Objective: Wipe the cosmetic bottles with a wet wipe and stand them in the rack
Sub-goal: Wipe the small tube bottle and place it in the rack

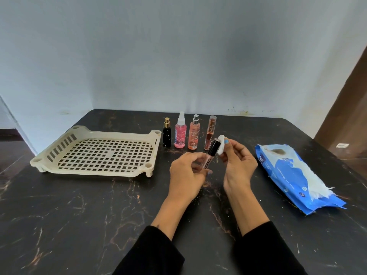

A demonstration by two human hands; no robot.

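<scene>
Dark table (79,215); left hand (186,175) grips lipgloss tube (210,157), cap up-right; right hand (236,163) pinches wipe (220,144).

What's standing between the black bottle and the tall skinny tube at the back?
In the head view, two spray bottles stand between the black bottle and the tall tube: a pink spray bottle and a peach spray bottle.
</scene>
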